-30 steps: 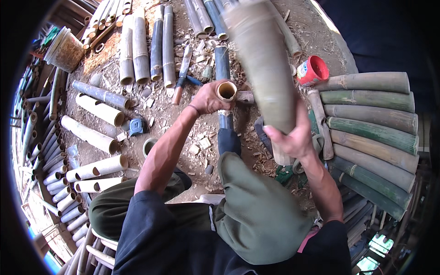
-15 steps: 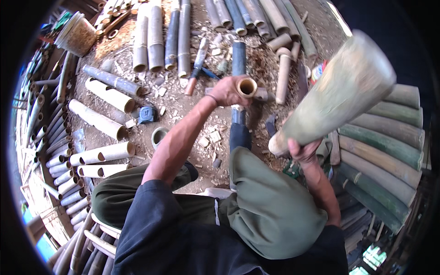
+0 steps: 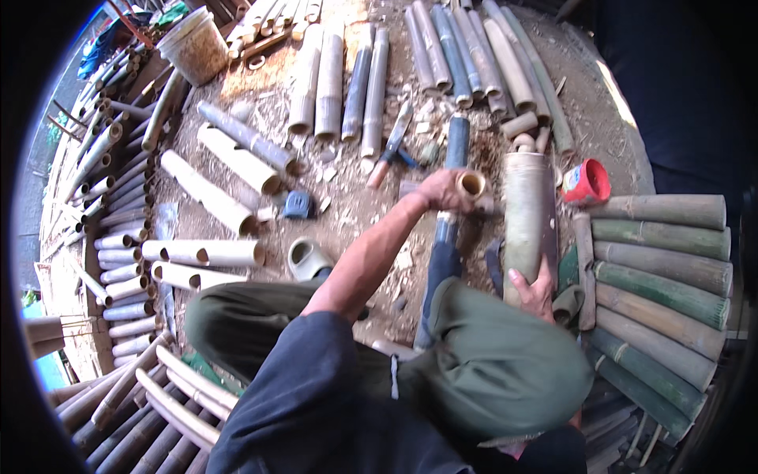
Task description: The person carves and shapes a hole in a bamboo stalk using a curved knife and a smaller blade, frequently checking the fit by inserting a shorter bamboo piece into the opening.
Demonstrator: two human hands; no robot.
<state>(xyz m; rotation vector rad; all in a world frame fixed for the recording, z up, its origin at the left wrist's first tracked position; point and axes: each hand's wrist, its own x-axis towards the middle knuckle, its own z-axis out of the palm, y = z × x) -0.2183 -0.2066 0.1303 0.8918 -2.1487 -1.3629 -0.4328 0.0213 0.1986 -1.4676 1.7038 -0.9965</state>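
My left hand [image 3: 442, 189] is closed round a short bamboo tube [image 3: 471, 184], whose hollow end faces up. The tube stands over a dark bamboo pole [image 3: 457, 142] that runs from the ground toward my knees. To the right, my right hand [image 3: 537, 295] grips the near end of a thick, pale green length of bamboo [image 3: 523, 213]. That piece lies pointing away from me, low by the ground. A knife with a wooden handle [image 3: 380, 174] rests on the chips beyond my left hand. The undersides of both grips are hidden.
Pale bamboo pieces with cut holes [image 3: 204, 253] lie at left, near a blue tape measure [image 3: 298, 205] and a slipper [image 3: 309, 259]. Bamboo lengths [image 3: 328, 87] line the far side. Green bamboo [image 3: 659, 272] is stacked at right by a red tub [image 3: 587, 182]. A bucket [image 3: 195, 49] stands far left.
My right hand has brought the thick bamboo length down from a raised, tilted position to lie low on the right. My left hand keeps hold of the short tube. The view has shifted.
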